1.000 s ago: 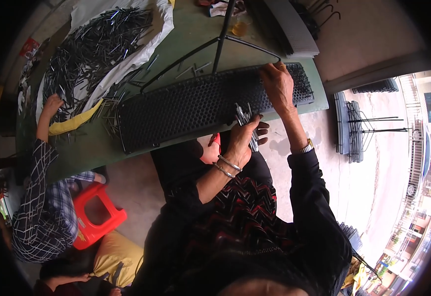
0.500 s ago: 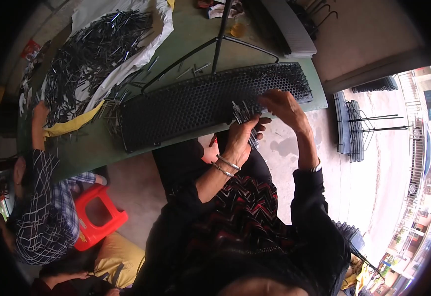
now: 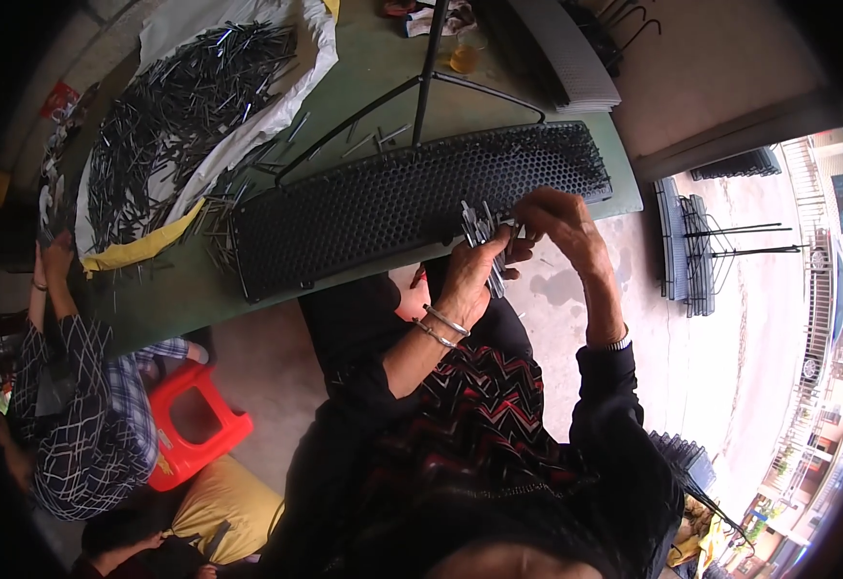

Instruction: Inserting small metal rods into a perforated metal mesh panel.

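Head view shows the left hand (image 3: pixel 465 280) with its grip clamped on a bundle of small metal pins (image 3: pixel 479 230), held at the near edge of the black perforated panel (image 3: pixel 392 203). Beside it, the right hand (image 3: pixel 556 217) pinches at the same bundle, fingers together. That panel lies on the green desk (image 3: pixel 180 289), near a heap of pins (image 3: pixel 180 106) on white sheeting.

We see a bundle of short dark metal pins (image 3: pixel 480 234) standing up in a tight bunch at the near edge of the long black perforated panel (image 3: pixel 412 198), which lies flat along the front of the green worktop (image 3: pixel 180 289).
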Motion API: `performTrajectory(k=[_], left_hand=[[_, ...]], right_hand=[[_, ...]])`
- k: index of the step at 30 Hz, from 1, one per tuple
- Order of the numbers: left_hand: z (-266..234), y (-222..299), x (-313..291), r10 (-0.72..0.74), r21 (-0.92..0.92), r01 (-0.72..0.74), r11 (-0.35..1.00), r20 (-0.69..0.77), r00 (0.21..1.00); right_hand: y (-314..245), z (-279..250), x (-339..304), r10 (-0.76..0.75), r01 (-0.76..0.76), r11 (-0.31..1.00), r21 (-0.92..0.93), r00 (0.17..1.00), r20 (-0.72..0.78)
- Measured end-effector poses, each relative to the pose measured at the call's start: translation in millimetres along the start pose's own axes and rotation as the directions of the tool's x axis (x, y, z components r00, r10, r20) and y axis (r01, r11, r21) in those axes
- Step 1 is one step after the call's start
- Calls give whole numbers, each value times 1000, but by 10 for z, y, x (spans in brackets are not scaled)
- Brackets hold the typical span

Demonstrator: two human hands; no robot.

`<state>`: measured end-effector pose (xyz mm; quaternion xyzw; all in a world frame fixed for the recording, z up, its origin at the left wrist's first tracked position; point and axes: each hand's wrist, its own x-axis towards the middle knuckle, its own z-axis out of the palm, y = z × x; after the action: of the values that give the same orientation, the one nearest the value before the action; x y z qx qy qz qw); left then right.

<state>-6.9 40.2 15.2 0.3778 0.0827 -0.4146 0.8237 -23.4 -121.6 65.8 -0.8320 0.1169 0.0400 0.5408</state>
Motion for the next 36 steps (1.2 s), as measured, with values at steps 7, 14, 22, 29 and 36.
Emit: performTrajectory(k=[7, 14, 22, 29, 36], left_hand=[[-19, -78, 76, -79, -130, 74, 989, -34, 996], [-2, -122, 109, -95, -220, 89, 971, -17, 995], [-28, -128, 113, -120, -275, 113, 955, -11, 993], [-21, -113, 94, -124, -271, 114, 956, -20, 992], [-28, -95, 54, -151, -271, 135, 953, -36, 988]], right_hand=[[-87, 60, 256, -148, 185, 981, 50, 899, -413], [84, 308, 665, -195, 284, 957, 55, 773, -603], [225, 372, 749, -480, 285, 871, -400, 669, -568], [229, 394, 739, -446, 285, 893, -349, 664, -600], [215, 411, 730, -500, 340, 864, -370, 664, -556]])
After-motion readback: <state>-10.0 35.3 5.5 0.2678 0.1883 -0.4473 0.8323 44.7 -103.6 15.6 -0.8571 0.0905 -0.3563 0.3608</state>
